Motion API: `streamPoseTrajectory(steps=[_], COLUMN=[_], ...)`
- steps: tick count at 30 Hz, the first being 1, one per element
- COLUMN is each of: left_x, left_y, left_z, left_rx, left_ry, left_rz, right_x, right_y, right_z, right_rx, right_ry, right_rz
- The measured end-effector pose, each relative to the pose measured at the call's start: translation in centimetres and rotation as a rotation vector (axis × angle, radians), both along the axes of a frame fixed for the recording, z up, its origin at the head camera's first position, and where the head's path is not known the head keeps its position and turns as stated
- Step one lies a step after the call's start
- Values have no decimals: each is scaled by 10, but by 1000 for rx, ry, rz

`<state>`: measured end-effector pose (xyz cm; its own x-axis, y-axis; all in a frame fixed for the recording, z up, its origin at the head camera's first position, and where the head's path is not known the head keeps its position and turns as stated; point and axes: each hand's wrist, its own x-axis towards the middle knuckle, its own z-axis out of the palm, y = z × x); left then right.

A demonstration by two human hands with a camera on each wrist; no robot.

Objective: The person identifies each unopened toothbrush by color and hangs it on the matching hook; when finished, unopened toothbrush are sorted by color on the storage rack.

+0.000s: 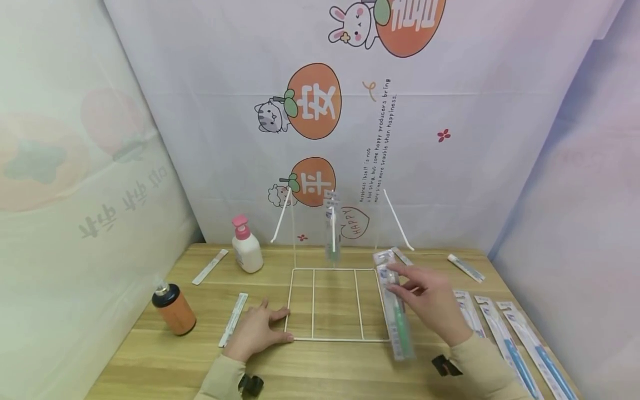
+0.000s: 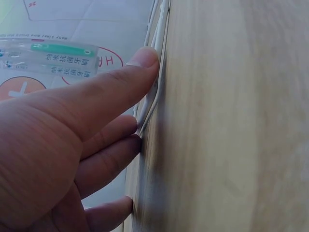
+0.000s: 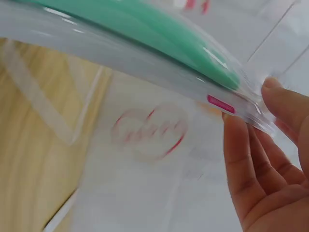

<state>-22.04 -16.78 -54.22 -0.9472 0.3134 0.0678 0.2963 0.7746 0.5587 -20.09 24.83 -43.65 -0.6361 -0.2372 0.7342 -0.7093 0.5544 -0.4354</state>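
Observation:
A white wire display rack [image 1: 334, 339] stands on the table, with three long prongs rising at its back. At its front left corner, my left hand [image 1: 260, 330] rests with thumb and fingers spread against the base wire. The left wrist view has the thumb [image 2: 145, 58] lying on that wire. My right hand [image 1: 431, 297] pinches the upper part of a green toothbrush in clear packaging [image 1: 398, 319], held aslant over the rack's right side. In the right wrist view its green handle [image 3: 159, 34] crosses the top. Another packaged toothbrush [image 1: 332, 222] hangs at the middle prong.
Several packaged blue toothbrushes [image 1: 537, 347] lie at the right. A white tube [image 1: 466, 268] is behind them. On the left stand a pink-topped pump bottle [image 1: 248, 253] and an orange bottle [image 1: 175, 314], near slim white packets [image 1: 233, 320]. A printed curtain [image 1: 240, 183] backs the table.

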Motion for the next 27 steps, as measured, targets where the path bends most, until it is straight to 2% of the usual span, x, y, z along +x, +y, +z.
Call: streamPoseTrajectory(steps=[6,11,16,20,27], left_x=[-2,-1,0,0,-1], left_y=[-1,-1,-1,-1,-1], left_z=[2,0,-1,-2,-2], left_rx=[4,2,6,5,6], left_ry=[6,-5,11,10,0], left_rz=[5,9,-5,-8,-2], right_x=[15,22,21,17,10], right_y=[-52,-82,-101,-108,-113], right_z=[33,50,52,49,40], right_rx=[-140,-233,-244,-222,-189], right_ry=[111,194,214,204,128], right_rz=[129,236,286,263,214])
